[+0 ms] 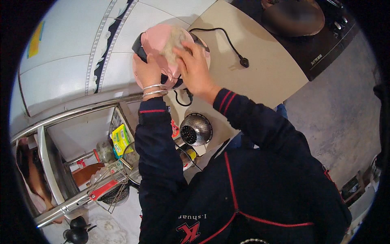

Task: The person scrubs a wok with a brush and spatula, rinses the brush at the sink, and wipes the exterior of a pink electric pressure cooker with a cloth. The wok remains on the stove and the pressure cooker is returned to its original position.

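A pink and black rice cooker [154, 38] stands on the beige countertop [259, 79] against the tiled wall. My left hand [147, 71], with silver bangles at the wrist, grips the cooker's near left side, thumb on the lid. My right hand [196, 73] presses a crumpled pale cloth [173, 44] onto the top of the lid; its fingertips partly cover the cloth. A black power cord [224, 32] trails right from behind the cooker and ends in a loose plug [244, 62]. Another black connector [189, 97] lies by the cooker's near side.
A perforated metal colander [204, 131] sits close to my body, between my sleeves. At the far right, a black gas stove [300, 52] carries a dark pan [292, 19]. On the left, a metal-framed rack [50, 164] holds a glass jar [105, 151], a yellow packet [121, 137] and wire utensils.
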`<state>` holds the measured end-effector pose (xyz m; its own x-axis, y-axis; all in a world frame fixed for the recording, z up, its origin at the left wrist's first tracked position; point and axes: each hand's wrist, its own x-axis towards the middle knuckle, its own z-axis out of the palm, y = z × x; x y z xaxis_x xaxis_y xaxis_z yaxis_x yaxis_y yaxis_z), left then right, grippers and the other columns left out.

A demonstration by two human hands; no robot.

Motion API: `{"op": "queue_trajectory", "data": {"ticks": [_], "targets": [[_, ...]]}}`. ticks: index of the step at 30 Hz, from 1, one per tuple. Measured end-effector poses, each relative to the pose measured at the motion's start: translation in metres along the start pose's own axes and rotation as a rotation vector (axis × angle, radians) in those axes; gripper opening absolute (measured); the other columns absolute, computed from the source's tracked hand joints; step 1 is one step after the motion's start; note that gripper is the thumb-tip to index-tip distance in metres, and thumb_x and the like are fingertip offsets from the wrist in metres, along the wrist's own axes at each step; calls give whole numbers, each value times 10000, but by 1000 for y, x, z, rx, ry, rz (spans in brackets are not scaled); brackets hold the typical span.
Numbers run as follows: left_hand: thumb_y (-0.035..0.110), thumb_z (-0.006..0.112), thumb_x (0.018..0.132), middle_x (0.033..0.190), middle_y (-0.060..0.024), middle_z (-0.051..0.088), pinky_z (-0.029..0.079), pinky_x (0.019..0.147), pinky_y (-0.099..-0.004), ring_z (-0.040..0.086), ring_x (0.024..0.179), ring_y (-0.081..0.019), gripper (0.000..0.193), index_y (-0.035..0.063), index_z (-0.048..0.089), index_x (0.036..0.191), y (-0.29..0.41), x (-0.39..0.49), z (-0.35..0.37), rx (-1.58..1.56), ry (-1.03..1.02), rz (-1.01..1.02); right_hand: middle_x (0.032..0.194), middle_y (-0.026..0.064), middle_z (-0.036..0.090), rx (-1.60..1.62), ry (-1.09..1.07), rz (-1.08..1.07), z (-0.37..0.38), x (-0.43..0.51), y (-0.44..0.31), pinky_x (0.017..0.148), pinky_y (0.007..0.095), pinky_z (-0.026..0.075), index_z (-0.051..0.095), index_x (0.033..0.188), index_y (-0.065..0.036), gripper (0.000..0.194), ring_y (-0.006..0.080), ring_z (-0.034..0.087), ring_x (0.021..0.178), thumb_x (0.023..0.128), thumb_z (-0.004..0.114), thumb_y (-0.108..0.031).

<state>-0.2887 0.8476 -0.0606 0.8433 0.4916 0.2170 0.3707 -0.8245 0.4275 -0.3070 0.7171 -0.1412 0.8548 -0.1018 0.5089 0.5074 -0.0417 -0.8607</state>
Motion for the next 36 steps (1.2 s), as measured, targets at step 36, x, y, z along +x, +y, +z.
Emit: {"op": "queue_trajectory", "data": {"ticks": [36], "targets": [[241,537,943,1377,-345,442,352,1079,-391,446,1301,-423,618,-138,344,1390,-11,2,0,49,1,9,882,153,571,102,29,237,-11,31,18,668,428,477,511,1005,-50,144,355,593,748,903,588,-117]]}}
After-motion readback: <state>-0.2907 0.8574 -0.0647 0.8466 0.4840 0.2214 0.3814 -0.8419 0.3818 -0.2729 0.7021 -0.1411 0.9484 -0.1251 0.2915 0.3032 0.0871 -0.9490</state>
